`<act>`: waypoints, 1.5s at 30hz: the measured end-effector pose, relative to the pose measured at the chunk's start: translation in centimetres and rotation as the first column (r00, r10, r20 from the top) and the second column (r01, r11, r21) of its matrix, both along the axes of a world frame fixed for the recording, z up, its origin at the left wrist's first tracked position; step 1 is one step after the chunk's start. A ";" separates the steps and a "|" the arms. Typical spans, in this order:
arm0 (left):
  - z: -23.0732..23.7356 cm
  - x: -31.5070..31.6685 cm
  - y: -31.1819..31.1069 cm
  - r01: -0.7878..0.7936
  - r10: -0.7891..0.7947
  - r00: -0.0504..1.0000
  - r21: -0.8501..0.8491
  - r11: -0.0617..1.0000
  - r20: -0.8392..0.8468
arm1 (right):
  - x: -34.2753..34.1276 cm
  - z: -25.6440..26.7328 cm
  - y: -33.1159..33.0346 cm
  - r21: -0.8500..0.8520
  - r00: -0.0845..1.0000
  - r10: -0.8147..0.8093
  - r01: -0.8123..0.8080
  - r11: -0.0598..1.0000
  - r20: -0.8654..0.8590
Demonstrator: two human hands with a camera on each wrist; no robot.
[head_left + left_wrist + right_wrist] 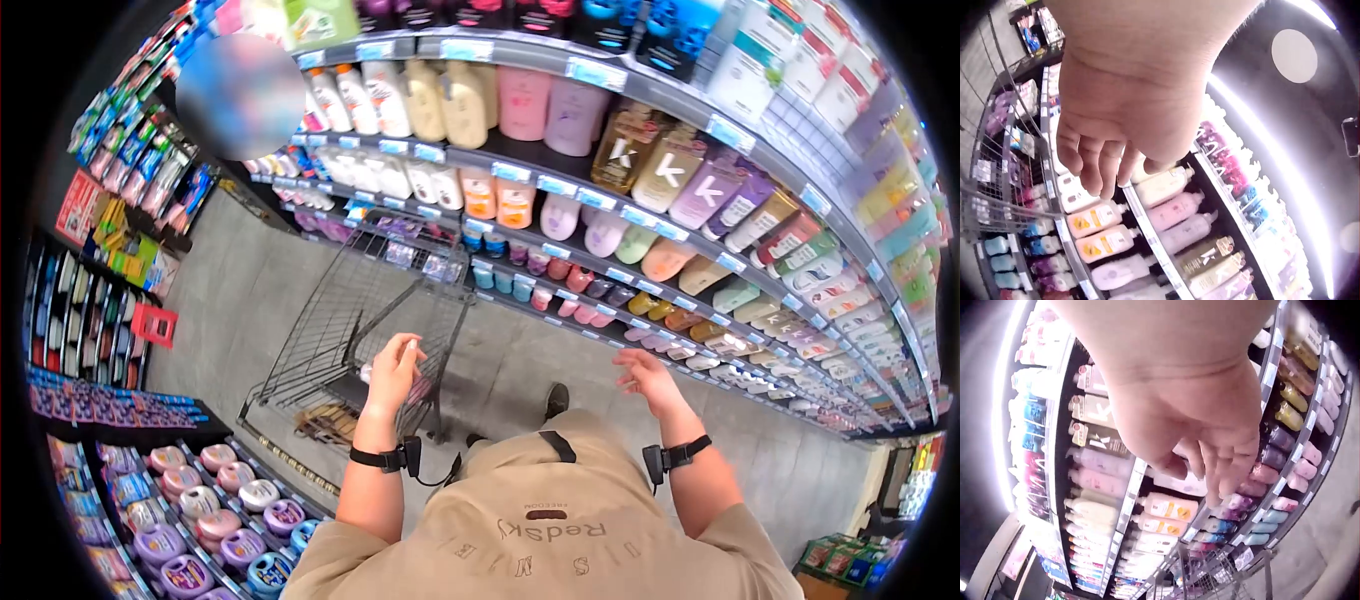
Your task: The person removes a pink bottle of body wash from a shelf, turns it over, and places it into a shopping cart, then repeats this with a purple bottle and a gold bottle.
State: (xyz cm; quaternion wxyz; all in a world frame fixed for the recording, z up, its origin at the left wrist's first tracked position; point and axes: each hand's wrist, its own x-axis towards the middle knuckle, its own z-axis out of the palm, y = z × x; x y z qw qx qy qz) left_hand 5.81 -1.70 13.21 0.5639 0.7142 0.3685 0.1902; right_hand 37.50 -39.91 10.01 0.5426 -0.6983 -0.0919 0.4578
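Note:
My left hand (394,372) hangs in the air over the near end of a wire shopping cart (330,320), fingers loosely bent and holding nothing. To the right, my right hand (647,380) is raised in front of the shelves with its fingers loosely curled and empty. The left wrist view has the palm of the left hand (1129,119) before orange-labelled bottles (1105,244) and pink bottles (1175,211). In the right wrist view the right hand (1191,425) also hangs free, with similar orange-labelled bottles (1169,506) behind it; neither hand touches a bottle.
Long shelves (560,185) of bottles curve across the front and right. At the lower left stands another shelf with round purple and pink tubs (160,545). A red crate (154,328) is at the left, and grey floor (225,270) runs between the shelves.

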 end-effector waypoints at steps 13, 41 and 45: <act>4.4 24.3 -7.0 0.420 -0.395 0.908 0.322 0.849 -0.140 | 11.1 3.9 -8.3 0.146 0.995 -0.061 0.048 0.988 0.085; 13.5 45.5 2.6 0.445 -0.467 0.884 0.323 0.835 -0.011 | 20.8 19.8 12.7 0.244 0.755 0.278 -0.498 0.832 0.593; 14.1 47.9 4.3 0.586 -0.591 0.800 0.347 0.732 -0.104 | 21.4 20.7 14.2 0.162 0.709 0.289 -0.495 0.854 0.643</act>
